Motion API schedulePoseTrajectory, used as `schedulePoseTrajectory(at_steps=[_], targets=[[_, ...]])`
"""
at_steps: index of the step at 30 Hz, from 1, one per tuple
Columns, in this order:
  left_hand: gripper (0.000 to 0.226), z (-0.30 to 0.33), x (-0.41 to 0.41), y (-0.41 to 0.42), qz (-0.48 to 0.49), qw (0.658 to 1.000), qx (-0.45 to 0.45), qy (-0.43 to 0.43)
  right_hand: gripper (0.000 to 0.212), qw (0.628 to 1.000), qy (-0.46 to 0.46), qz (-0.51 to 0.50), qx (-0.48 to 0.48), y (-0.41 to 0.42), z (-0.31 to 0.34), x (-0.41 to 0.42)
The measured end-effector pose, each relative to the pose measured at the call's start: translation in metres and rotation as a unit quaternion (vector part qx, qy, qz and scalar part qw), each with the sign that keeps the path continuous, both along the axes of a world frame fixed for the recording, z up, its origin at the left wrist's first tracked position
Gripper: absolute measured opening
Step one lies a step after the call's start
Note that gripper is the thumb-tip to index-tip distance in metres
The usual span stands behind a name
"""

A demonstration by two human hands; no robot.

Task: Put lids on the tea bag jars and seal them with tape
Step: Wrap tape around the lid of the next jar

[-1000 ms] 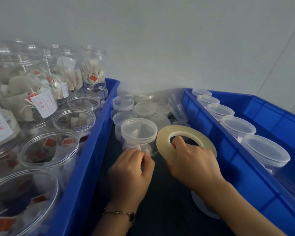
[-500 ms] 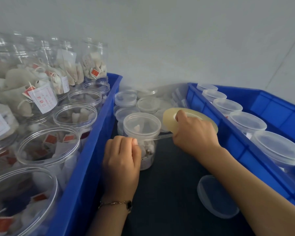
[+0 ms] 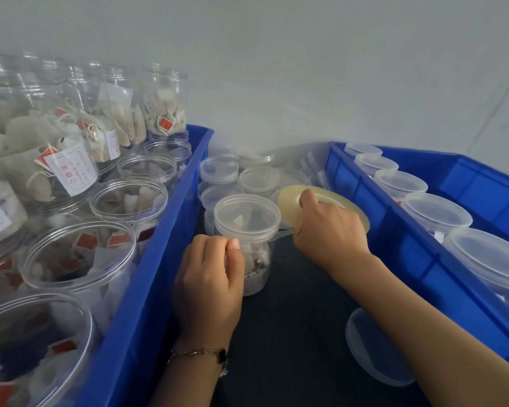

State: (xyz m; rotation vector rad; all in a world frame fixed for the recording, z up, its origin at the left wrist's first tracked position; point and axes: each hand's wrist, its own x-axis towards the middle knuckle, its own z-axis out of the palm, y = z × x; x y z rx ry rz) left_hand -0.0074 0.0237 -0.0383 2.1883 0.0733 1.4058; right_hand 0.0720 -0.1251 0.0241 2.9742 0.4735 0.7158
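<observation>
Standing at the left edge: a blue crate full of open jars with tea bags, none with a lid yet.
Writing: a white tag in a back jar carries Chinese characters, too blurred for me to read surely; the small red tags show no readable text.
Middle strip: a dark surface runs between the two crates, with spare lids piled at its far end.
Task jar: the small tea bag jar stands upright on the dark surface near the left crate's right wall, its clear lid already on.
Left hand: the left hand is just in front of the jar, fingers curled, thumb and forefinger pinching at the lid's rim, I think on the tape's end.
Tape strip: a thin strip goes from the lid's right side to the roll.
Right hand: the right hand grips the tape roll, one finger through its hole; the roll lies nearly flat, just right of the lid.
Key relation: the jar's axis is vertical and the roll is at its right, so the strip must probably travel around the rim; the right hand is nearer for this.
Loose lid: one lid lies at the near right of the dark surface.
Right edge: a second blue crate holds a row of lidded jars.
</observation>
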Motion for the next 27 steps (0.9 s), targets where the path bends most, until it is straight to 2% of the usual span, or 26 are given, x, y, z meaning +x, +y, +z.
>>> schedulePoseTrajectory(at_steps=[4, 9, 12, 14, 15, 18, 19, 21, 24, 27], targets=[[0.034, -0.001, 0.000, -0.001, -0.015, 1.000, -0.024, 0.001, 0.047, 0.999, -0.008, 0.025, 0.019, 0.002, -0.002, 0.003], [0.042, -0.004, 0.001, 0.001, -0.016, 0.999, -0.042, 0.000, 0.050, 0.999, -0.009, 0.027, 0.025, 0.003, -0.003, 0.005], [0.044, -0.003, 0.003, 0.003, 0.009, 0.991, -0.133, 0.006, 0.052, 0.999, -0.004, 0.033, 0.034, 0.001, -0.003, 0.007], [0.038, -0.004, 0.003, -0.002, -0.053, 0.966, -0.255, -0.003, 0.053, 0.999, 0.002, 0.035, 0.040, 0.001, -0.003, 0.007], [0.045, -0.005, 0.003, -0.005, -0.098, 0.950, -0.296, 0.008, 0.053, 0.998, 0.004, 0.035, 0.042, 0.001, -0.003, 0.007], [0.102, -0.013, 0.006, -0.009, -0.212, 0.929, -0.289, 0.091, 0.052, 0.998, 0.006, 0.037, 0.045, 0.002, -0.004, 0.007], [0.111, -0.011, 0.006, -0.009, -0.232, 0.918, -0.298, 0.119, 0.053, 0.998, 0.005, 0.037, 0.045, 0.002, -0.004, 0.007], [0.104, -0.008, 0.009, -0.006, -0.249, 0.904, -0.321, 0.137, 0.052, 0.998, 0.005, 0.037, 0.045, 0.002, -0.003, 0.008], [0.076, -0.007, 0.010, -0.003, -0.245, 0.910, -0.315, 0.111, 0.052, 0.998, 0.006, 0.036, 0.044, 0.002, -0.001, 0.008], [0.058, -0.004, 0.009, -0.002, -0.252, 0.913, -0.303, 0.103, 0.052, 0.998, 0.005, 0.039, 0.050, 0.002, 0.000, 0.009]])
